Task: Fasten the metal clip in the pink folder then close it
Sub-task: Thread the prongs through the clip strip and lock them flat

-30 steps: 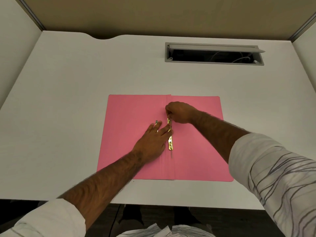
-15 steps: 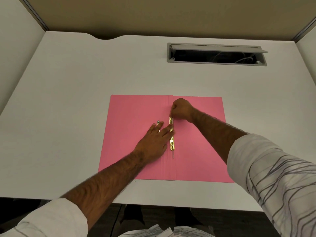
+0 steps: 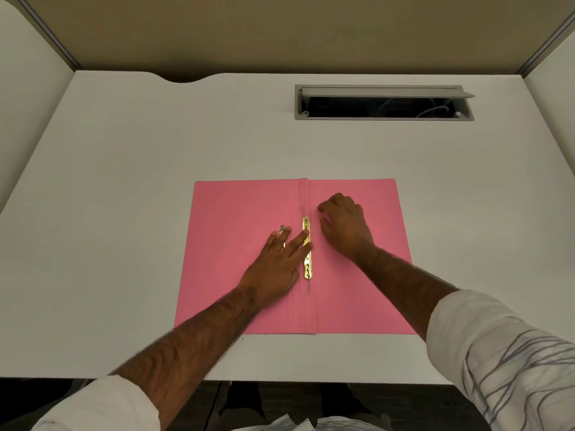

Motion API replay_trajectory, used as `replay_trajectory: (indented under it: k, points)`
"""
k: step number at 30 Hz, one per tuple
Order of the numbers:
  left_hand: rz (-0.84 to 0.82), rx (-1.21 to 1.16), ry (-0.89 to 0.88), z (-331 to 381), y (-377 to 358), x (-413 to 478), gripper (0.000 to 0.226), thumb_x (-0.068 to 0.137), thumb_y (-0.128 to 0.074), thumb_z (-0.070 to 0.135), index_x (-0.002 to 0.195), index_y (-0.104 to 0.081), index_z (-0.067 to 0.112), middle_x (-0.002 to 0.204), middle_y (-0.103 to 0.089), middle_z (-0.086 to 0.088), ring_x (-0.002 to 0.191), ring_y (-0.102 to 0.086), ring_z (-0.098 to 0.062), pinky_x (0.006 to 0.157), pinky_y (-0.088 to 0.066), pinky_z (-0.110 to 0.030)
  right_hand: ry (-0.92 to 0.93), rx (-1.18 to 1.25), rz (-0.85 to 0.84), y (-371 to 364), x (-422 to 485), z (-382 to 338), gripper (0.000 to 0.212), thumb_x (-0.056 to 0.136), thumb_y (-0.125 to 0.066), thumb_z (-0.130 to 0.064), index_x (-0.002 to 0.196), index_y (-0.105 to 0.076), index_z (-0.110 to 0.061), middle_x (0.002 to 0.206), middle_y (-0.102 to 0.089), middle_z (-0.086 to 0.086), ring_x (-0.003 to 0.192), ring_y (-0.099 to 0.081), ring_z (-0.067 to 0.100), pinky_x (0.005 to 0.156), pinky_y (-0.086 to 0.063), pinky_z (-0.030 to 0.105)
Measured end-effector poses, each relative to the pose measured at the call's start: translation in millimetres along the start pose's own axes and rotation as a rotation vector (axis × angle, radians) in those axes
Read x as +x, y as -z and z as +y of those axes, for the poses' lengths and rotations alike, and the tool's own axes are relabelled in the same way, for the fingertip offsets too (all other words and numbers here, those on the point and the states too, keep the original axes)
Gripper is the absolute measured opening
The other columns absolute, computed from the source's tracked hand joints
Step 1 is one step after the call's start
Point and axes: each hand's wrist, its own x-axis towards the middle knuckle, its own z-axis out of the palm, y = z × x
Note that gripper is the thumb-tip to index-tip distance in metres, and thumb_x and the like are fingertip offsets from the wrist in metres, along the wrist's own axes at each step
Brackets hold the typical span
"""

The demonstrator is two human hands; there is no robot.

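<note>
On the white desk (image 3: 124, 213), the metal clip (image 3: 307, 247) runs near-to-far; left hand (image 3: 277, 262) flat, right hand (image 3: 345, 225) curled, empty.

The left hand (image 3: 273, 262) lay over part of the pink folder (image 3: 236, 244), and its forefinger crossed the middle of the metal clip (image 3: 307, 248), hiding that stretch of it. The right hand (image 3: 343, 227) was curled, so its fingertips and whatever lay under them could not be seen. Both sleeves ran out of the picture at the bottom corners. Inside the dark slot (image 3: 384, 107) in the worktop (image 3: 124, 169), pale cables were too dim to tell apart.
</note>
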Motion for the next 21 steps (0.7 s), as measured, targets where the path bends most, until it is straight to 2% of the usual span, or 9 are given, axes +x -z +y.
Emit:
replay_trajectory:
  k: [2,4,6,8,13,17,19,21]
  points:
    - [-0.005,0.010,0.000,-0.8,-0.4,-0.1,0.063,0.092,-0.045,0.016,0.154,-0.033,0.019,0.166,-0.023,-0.004,0.152,-0.017,-0.037,0.124,-0.017,-0.052,-0.012,-0.051,-0.024,-2.5,-13.9,0.0,0.037,0.096,-0.047,-0.029,0.130,-0.053,-0.014,0.132,-0.053,0.011,0.122,-0.050,0.031,0.102,-0.040,0.046]
    - [-0.016,0.022,-0.001,-1.7,-1.5,-0.5,0.064,0.092,-0.044,0.017,0.154,-0.031,0.020,0.167,-0.021,-0.003,0.153,-0.015,-0.036,0.124,-0.015,-0.052,-0.079,-0.058,-0.095,-7.7,-30.5,1.2,0.056,0.101,-0.034,-0.044,0.149,-0.031,-0.016,0.159,-0.029,0.010,0.147,-0.024,0.034,0.119,-0.022,0.053]
    - [-0.026,0.031,-0.004,-2.2,-2.8,-0.8,0.065,0.092,-0.045,0.019,0.155,-0.029,0.021,0.167,-0.019,-0.003,0.153,-0.014,-0.036,0.124,-0.016,-0.052,-0.155,-0.088,-0.133,-14.5,-45.7,4.7,0.068,0.100,-0.015,-0.058,0.157,-0.005,-0.021,0.166,0.003,0.006,0.153,0.004,0.029,0.122,-0.003,0.056]
    - [-0.032,0.035,-0.006,-2.4,-3.8,-0.6,0.066,0.092,-0.045,0.021,0.156,-0.026,0.021,0.168,-0.016,-0.003,0.154,-0.012,-0.035,0.124,-0.015,-0.052,-0.202,-0.123,-0.127,-18.1,-54.2,7.0,0.074,0.097,-0.007,-0.066,0.156,0.008,-0.025,0.165,0.016,0.004,0.151,0.015,0.027,0.120,0.005,0.057]
    - [0.013,0.026,-0.012,-5.9,-6.6,-4.9,0.066,0.097,-0.040,0.022,0.159,-0.016,0.024,0.168,-0.011,-0.004,0.155,-0.008,-0.031,0.126,-0.013,-0.048,-0.228,-0.139,-0.125,-19.1,-51.2,5.9,0.078,0.094,-0.004,-0.071,0.156,0.011,-0.027,0.165,0.017,0.003,0.151,0.016,0.027,0.119,0.003,0.061]
    - [0.088,-0.019,-0.007,-15.4,-2.5,-14.4,0.058,0.102,-0.036,0.023,0.158,-0.021,0.021,0.166,-0.021,-0.007,0.155,-0.014,-0.026,0.125,-0.018,-0.044,-0.236,-0.143,-0.129,-18.4,-48.0,7.2,0.078,0.093,-0.005,-0.071,0.156,0.011,-0.027,0.165,0.017,0.003,0.151,0.017,0.027,0.119,0.002,0.062]
    - [0.115,-0.062,0.050,-27.0,4.6,-19.2,0.056,0.102,-0.035,0.025,0.157,-0.024,0.019,0.165,-0.025,-0.007,0.154,-0.017,-0.024,0.125,-0.021,-0.045,-0.238,-0.139,-0.130,-17.6,-46.5,6.4,0.078,0.093,-0.004,-0.071,0.156,0.011,-0.027,0.165,0.017,0.002,0.151,0.017,0.027,0.119,0.002,0.062]
    - [0.162,-0.133,0.193,-45.7,14.3,-19.7,0.054,0.102,-0.036,0.025,0.155,-0.030,0.016,0.163,-0.028,-0.007,0.152,-0.022,-0.025,0.125,-0.021,-0.046,-0.240,-0.139,-0.130,-17.5,-46.0,5.4,0.078,0.093,-0.003,-0.071,0.156,0.011,-0.027,0.165,0.017,0.003,0.151,0.017,0.027,0.119,0.003,0.062]
